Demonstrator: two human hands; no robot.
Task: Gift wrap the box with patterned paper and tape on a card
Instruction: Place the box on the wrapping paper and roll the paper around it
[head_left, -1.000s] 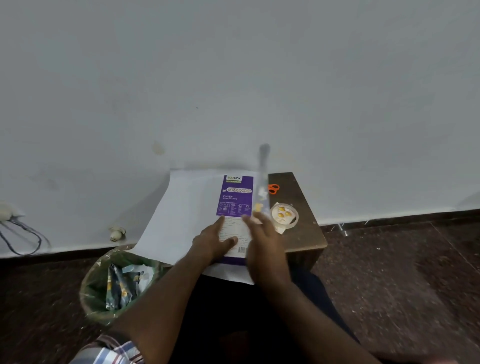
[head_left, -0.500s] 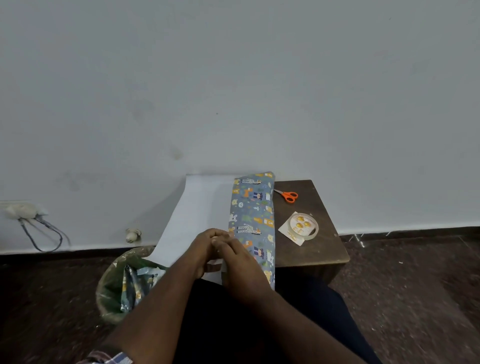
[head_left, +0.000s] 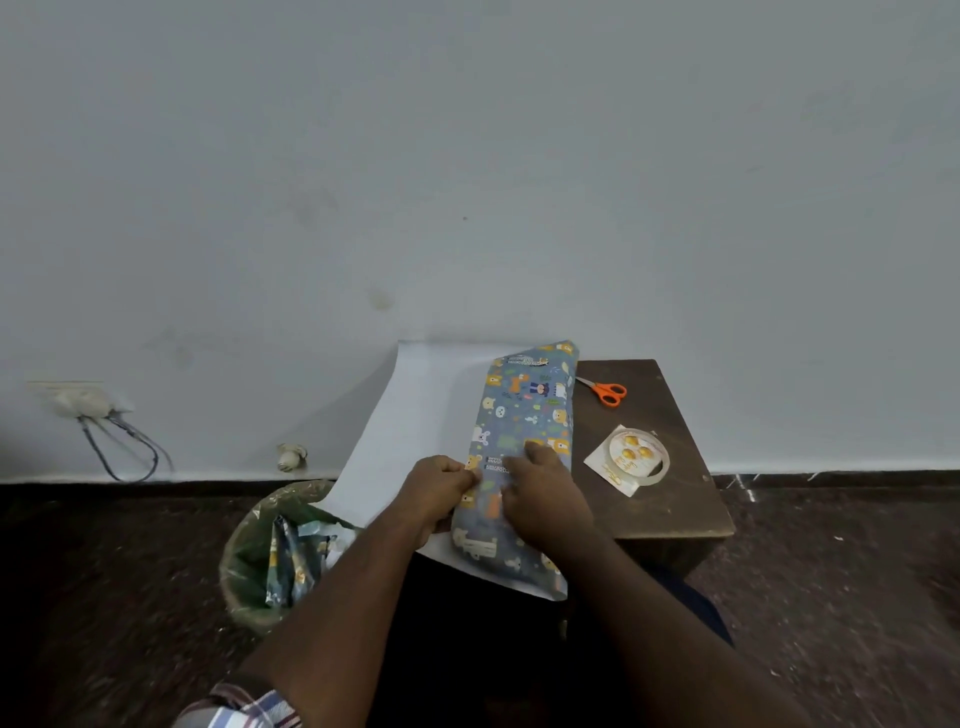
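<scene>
Folding paper over the box, both hands worked mid-worktop. Left hand pinched the flap's left edge, fingers curled; right hand pressed flat on the patterned side, fingers fairly straight. Box itself was hidden under the flap; the sheet's white underside spread left, overhanging the worktop. Scissors lay right of the paper, tape roll sat on the card nearer. Bin stood on the floor at left.
</scene>
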